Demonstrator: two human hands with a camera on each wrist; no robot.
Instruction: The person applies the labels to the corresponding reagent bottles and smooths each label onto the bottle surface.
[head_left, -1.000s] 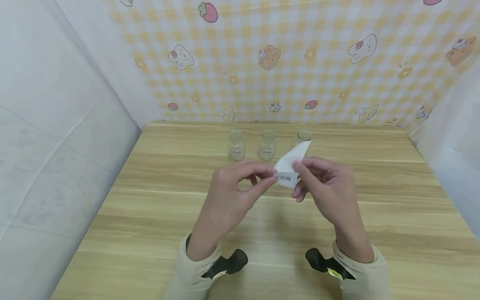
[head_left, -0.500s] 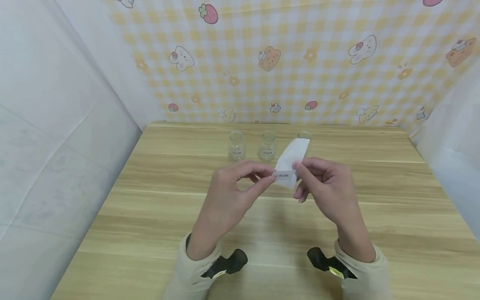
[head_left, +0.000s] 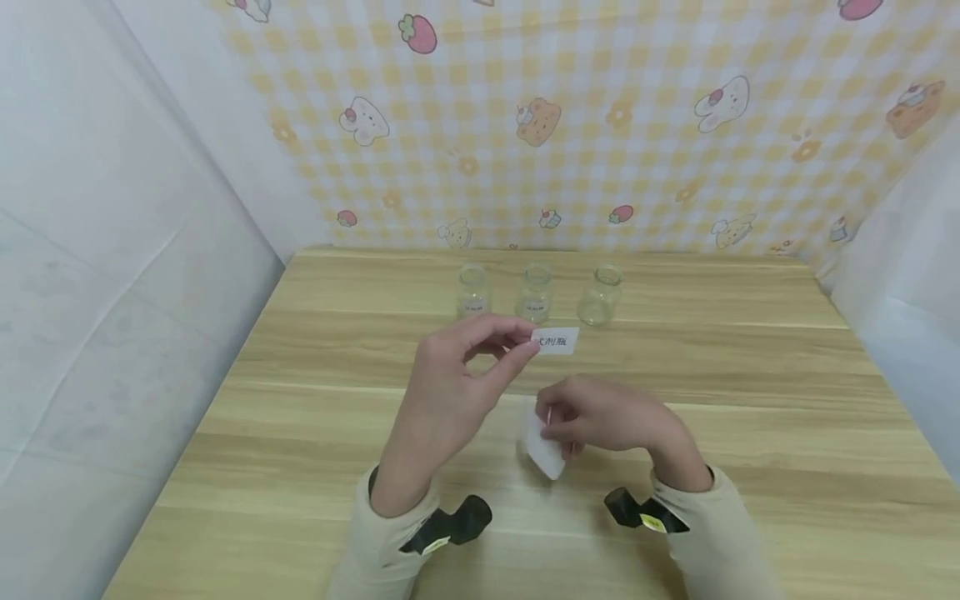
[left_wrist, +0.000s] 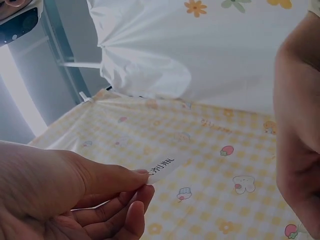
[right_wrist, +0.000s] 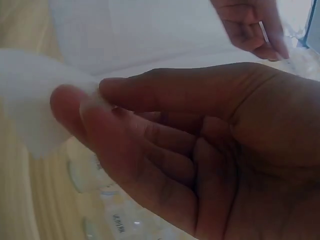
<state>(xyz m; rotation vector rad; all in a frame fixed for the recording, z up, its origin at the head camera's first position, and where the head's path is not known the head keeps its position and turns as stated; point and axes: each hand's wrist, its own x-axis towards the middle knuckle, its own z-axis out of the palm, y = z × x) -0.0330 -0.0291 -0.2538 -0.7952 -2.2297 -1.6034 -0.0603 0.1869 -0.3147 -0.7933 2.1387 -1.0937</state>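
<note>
My left hand (head_left: 457, 392) pinches the left end of a small white label (head_left: 557, 341) with printed black characters, held up above the table. The same label (left_wrist: 165, 169) sticks out past thumb and forefinger in the left wrist view. Lower and to the right, my right hand (head_left: 615, 421) pinches a piece of white backing paper (head_left: 543, 450) that hangs down near the tabletop. In the right wrist view the paper (right_wrist: 35, 100) fans out from the fingertips. Label and paper are apart.
Three clear glass bottles stand in a row at the back of the wooden table (head_left: 300, 433): the left bottle (head_left: 473, 287) and middle bottle (head_left: 535, 292) bear labels, while the right bottle (head_left: 600, 298) shows none. Behind hangs a yellow checked cloth (head_left: 480, 167).
The label has come off the backing paper. My right hand has moved down and towards me with the paper; my left hand keeps the label, shifted slightly left.
</note>
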